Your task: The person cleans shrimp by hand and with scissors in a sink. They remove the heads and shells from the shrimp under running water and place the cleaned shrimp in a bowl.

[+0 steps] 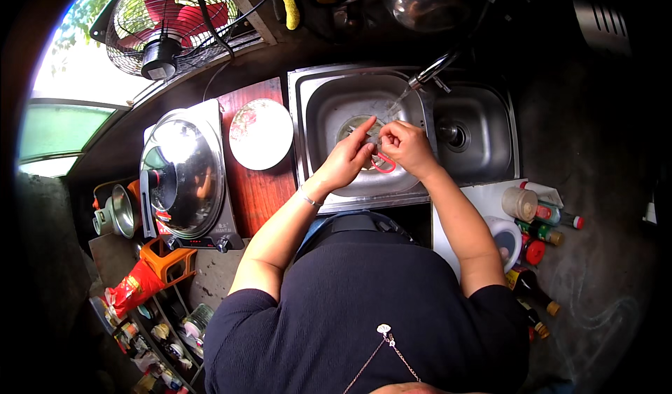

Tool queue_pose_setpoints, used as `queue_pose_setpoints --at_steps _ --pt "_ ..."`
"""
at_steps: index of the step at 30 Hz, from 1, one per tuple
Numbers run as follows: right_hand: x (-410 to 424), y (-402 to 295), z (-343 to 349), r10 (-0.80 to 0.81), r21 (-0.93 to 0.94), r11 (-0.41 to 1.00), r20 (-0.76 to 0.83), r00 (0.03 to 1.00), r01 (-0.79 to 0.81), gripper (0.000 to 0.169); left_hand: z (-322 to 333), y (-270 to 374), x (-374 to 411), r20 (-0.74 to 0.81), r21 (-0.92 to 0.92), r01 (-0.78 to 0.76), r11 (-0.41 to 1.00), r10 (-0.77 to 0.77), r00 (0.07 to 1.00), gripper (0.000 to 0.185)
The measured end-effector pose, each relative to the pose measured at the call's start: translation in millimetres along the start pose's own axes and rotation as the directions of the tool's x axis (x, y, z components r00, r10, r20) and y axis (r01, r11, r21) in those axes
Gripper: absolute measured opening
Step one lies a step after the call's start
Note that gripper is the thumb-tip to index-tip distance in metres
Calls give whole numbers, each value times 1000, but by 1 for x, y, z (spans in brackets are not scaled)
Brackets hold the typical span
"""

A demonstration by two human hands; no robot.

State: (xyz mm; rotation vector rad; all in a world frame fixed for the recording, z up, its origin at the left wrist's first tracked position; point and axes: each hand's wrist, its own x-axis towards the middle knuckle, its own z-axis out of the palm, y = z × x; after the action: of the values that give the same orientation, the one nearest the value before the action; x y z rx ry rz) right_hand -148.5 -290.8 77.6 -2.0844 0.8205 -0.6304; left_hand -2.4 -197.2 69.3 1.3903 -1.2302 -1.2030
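Both hands are over the left basin of a double stainless steel sink [320, 100]. My left hand [350, 155] has its index finger stretched out and its thumb near a small, unclear thing between the hands. Beside it my right hand [403, 143] has curled fingers; whether it grips something is hard to see. Red looped handles [386, 164], apparently of scissors, show just below the fingers. Under the hands lies a round dish or strainer [346, 127] with small pale pieces, partly hidden. Water runs from the metal faucet [415, 83] into this basin.
Left of the sink, a white plate [261, 134] rests on a reddish wooden board [252, 200]. Further left, a lidded pan [184, 179] sits on an induction cooker [223, 234]. Bottles [530, 284] and jars [520, 202] stand at the right. A caged fan [168, 21] is at the upper left.
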Motion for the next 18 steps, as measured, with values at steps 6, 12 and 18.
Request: queue_pose_setpoints --at_steps 6,12,18 --pt "4 17 -2 117 115 988 -160 980 -99 6 1 -1 3 -15 -161 16 987 -18 1000 41" --pt "7 43 6 159 146 981 -251 955 -125 8 -1 -5 5 -44 -139 48 989 -55 998 28" --pt "10 53 -7 177 202 967 -94 980 -156 21 -5 -7 4 -160 -173 41 984 -69 985 23"
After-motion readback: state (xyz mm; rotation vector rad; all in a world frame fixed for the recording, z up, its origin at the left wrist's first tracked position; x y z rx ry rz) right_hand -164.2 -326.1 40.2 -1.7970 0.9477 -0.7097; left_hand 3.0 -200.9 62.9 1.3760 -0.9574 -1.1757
